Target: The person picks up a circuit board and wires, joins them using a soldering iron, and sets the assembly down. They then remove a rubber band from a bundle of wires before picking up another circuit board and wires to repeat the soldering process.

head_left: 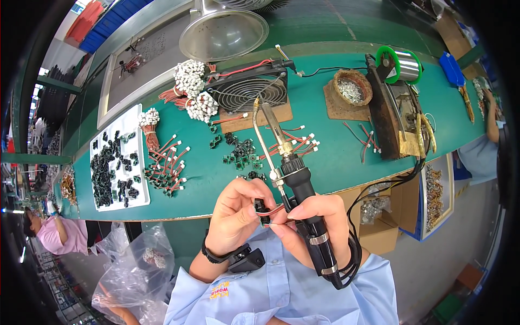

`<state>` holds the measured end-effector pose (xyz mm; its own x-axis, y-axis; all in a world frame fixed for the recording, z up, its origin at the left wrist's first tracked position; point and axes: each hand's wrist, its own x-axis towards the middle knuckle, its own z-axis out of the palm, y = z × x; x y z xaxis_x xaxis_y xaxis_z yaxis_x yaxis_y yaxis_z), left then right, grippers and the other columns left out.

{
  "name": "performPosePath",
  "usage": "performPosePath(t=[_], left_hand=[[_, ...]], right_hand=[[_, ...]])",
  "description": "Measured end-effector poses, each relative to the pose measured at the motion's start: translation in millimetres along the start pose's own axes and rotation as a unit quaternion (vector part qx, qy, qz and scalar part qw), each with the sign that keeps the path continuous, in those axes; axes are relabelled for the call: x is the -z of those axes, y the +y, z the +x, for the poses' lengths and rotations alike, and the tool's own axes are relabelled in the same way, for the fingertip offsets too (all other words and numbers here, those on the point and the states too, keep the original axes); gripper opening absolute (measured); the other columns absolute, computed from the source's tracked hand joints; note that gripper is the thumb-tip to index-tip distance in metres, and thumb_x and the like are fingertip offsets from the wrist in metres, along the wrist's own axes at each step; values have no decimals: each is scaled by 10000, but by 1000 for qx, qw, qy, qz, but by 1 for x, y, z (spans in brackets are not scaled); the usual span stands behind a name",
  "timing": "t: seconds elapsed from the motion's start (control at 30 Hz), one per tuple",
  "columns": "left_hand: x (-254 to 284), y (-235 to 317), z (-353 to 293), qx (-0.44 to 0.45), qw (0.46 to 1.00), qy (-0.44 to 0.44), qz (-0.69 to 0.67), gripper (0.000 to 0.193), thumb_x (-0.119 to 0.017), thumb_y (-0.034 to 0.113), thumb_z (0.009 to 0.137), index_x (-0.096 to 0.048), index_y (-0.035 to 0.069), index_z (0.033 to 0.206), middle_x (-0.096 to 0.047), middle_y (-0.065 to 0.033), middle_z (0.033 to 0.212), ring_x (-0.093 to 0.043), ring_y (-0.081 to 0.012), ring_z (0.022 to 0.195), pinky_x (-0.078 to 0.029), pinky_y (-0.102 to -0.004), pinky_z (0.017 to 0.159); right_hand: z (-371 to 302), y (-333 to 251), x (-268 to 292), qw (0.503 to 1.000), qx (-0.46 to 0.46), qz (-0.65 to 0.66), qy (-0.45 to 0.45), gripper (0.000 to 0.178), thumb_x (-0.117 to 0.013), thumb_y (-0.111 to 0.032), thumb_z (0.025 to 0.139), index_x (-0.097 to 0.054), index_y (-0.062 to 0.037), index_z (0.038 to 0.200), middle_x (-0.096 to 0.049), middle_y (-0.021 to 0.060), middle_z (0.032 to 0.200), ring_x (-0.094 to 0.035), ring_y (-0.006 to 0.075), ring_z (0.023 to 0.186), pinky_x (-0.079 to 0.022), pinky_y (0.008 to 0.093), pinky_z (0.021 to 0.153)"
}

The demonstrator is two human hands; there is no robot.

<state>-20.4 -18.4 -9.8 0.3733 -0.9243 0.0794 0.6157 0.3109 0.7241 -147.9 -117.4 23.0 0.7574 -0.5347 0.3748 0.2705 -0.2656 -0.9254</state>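
Here by the near edge of the counter point(338, 172), the left hand point(234, 216) pinches a small black component point(260, 205) between its fingers, likely light, stiff and best held by its sides, while the right hand point(331, 219) wraps its fingers round the soldering iron point(301, 187).

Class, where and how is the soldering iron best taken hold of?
Probably by its black handle, from the wearer's side, as the right hand does: the long, rounded body suits a wrapping hold, and the bare metal shaft points away.
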Motion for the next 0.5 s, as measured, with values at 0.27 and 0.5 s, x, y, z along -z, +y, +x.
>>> performPosePath(t=[0.27,0.5], left_hand=[[-2,1,0,27,999,3,-38,176,-547,141,885,-480,63,1027,-513,-127,953,-512,-185,875,-419,-310,780],[-2,2,-1,29,999,-1,-37,173,-547,137,884,-482,58,1024,-514,-125,951,-509,-182,868,-415,-302,771]], right_hand=[[1,-1,0,1000,7,-14,-2,421,-654,96,730,-371,-34,1014,-571,121,873,-634,164,778,-522,281,675],[-1,1,0,1000,5,-9,-1,424,-660,100,722,-376,-34,1006,-567,125,870,-636,172,776,-527,288,675]])
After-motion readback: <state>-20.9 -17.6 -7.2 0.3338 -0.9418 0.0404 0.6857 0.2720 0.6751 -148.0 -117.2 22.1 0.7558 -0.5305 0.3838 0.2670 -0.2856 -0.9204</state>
